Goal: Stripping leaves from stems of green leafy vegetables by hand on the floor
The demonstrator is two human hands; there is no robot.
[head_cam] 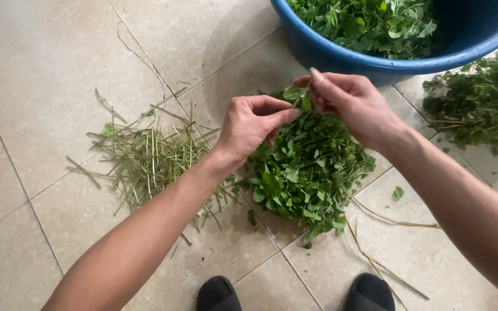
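Both hands, left (253, 124) and right (350, 101), pinch one leafy sprig (297, 98) above a soft leaf heap (309, 170); wiry stems (148, 158) lie left, a smooth blue tub (376, 60) behind.

Single head-worn view, looking steeply down, close over tiled floor (41, 69) (own feet at bottom edge)

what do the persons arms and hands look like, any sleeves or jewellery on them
Both forearms are bare right up to the frame edge, with no sleeves in view. The left hand and right hand wear no gloves, rings, watch or bracelets. One long, unpainted nail shows on the right hand.
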